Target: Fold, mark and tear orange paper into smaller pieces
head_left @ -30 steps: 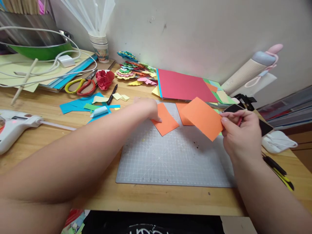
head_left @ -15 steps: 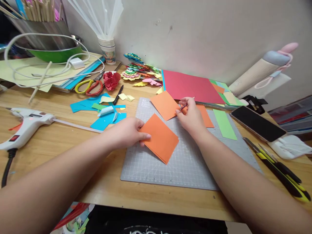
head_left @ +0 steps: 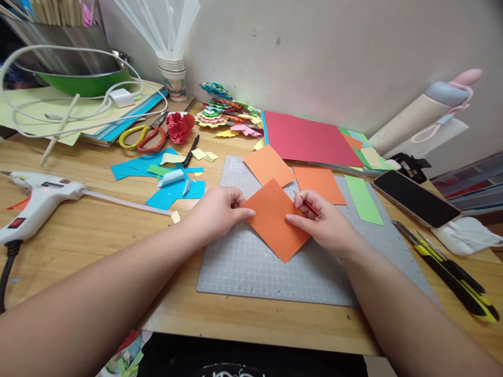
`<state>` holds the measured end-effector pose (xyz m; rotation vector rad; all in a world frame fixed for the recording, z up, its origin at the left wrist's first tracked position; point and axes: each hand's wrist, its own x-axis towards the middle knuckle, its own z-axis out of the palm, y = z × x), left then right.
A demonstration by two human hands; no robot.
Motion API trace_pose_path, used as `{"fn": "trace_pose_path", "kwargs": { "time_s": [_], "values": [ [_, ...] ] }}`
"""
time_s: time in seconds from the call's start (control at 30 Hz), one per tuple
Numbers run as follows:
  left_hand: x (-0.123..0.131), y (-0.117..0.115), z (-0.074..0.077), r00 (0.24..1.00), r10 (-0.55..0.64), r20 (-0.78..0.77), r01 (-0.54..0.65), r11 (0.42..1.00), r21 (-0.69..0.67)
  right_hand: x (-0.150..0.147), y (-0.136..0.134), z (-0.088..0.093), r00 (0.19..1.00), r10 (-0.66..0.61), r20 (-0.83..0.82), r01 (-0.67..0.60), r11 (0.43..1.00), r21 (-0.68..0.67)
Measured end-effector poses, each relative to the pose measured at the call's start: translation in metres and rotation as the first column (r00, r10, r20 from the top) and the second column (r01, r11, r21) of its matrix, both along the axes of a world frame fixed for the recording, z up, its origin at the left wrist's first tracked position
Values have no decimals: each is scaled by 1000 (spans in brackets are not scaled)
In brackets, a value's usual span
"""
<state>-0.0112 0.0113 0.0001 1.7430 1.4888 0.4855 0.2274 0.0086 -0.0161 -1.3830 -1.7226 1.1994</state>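
- Head view, progress: an orange paper square (head_left: 275, 220) is seen lying flat on the grey cutting mat (head_left: 251, 267), turned so that one corner points toward the person. No fold, cut or drawn line can be made out on it, so work on this piece is judged to be barely begun.
- Head view, progress: two more orange pieces (head_left: 320, 184) are laid just behind it on the mat, also flat and unworked, with a green strip (head_left: 363, 199) to their right. Finished folded paper rosettes (head_left: 223, 112) are heaped near the wall beside a red sheet (head_left: 308, 139), so some pieces are judged to be already made.
- Head view, left hand (head_left: 218, 212): it is held low over the mat's left part with the fingers curled in narrowly. The square's left corner is pinned under the thumb, and the forearm is stretched across the tabletop (head_left: 98, 230).
- Head view, right hand (head_left: 326, 225): a thin red pen (head_left: 310, 208) is gripped between thumb and fingers, its tip pointing up and away from the paper. The extended forefinger is pressed flat on the square's right side.
- Head view, surroundings: a glue gun (head_left: 39, 201), scissors (head_left: 141, 137) and blue paper scraps (head_left: 157, 175) are left untouched to the left. A phone (head_left: 416, 198) and utility knives (head_left: 451, 277) lie to the right.
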Motion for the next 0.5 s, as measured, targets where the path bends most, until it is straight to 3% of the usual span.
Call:
{"fn": "trace_pose_path", "kwargs": {
  "time_s": [0.17,0.27,0.4,0.5],
  "values": [
    [-2,-2,1,999,17,-26,-21,992,-127,4,3,0,991,-109,-81,110,994,2],
    [-4,-1,3,999,26,-43,-28,998,-61,11,7,-3,988,-133,-81,135,991,19],
    [-15,1,11,996,91,-6,-90,991,98,20,12,-9,983,-132,128,115,985,131],
    [-26,3,18,990,67,125,-63,998,-29,19,11,-8,932,-209,296,130,955,266]
  ]
}}
